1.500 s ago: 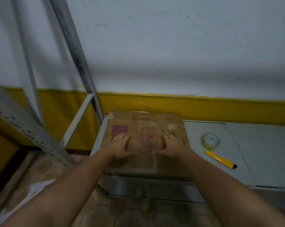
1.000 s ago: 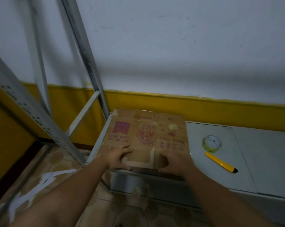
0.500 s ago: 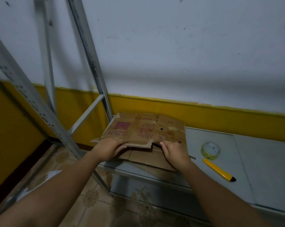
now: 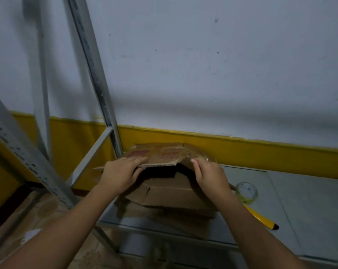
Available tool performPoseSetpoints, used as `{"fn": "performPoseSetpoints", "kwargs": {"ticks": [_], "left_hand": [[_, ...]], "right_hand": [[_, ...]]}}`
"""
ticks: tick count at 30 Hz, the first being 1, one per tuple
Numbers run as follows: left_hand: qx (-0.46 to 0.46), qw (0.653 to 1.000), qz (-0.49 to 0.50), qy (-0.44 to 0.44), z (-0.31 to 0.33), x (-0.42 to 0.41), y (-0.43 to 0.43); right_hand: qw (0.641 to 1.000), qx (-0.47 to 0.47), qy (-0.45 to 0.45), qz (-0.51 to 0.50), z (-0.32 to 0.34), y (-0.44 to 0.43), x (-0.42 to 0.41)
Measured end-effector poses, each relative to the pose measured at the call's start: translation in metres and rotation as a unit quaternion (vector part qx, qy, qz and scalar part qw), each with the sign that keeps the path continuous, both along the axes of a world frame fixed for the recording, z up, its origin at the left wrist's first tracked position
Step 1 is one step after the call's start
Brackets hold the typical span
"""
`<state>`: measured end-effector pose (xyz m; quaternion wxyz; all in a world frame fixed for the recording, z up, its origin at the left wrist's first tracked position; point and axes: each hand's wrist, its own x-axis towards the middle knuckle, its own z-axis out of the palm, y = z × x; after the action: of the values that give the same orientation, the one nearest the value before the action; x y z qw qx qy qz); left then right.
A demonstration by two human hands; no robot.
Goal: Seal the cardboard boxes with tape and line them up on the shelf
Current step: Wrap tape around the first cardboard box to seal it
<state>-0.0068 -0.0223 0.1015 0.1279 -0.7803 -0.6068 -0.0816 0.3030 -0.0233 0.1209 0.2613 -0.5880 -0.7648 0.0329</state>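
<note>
One cardboard box sat between two hands, part-opened, its printed top panel raised above the brown panels underneath. The left hand gripped that panel's near edge, fingers curled over the top; the right hand pinched the edge of the bent side panel. Just right of the right hand lay one roll of clear tape, and nearer the person than the roll, one yellow utility knife – both apart from the box. All rested on a grey metal shelf. Perforated steel uprights rose left of the left hand – behind stood a white wall with a yellow band, above a patterned tile floor.
</note>
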Motion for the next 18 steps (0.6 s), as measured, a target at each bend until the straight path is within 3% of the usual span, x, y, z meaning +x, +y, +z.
{"fn": "performPoseSetpoints", "kwargs": {"ticks": [7,11,15,18], "left_hand": [[0.029,0.998,-0.028,-0.058,0.028,-0.017,0.022],[0.011,0.996,-0.01,-0.093,0.046,-0.018,0.031],[-0.032,0.989,0.003,-0.146,0.055,-0.023,0.034],[-0.057,0.979,-0.002,-0.195,0.054,-0.029,0.027]], "right_hand": [[0.999,0.008,0.043,-0.03,0.031,-0.003,-0.03],[0.999,0.0,0.009,-0.052,0.044,-0.007,-0.036],[0.989,0.032,-0.049,-0.139,0.044,-0.013,-0.013],[0.975,0.062,-0.004,-0.212,0.041,-0.021,0.01]]}}
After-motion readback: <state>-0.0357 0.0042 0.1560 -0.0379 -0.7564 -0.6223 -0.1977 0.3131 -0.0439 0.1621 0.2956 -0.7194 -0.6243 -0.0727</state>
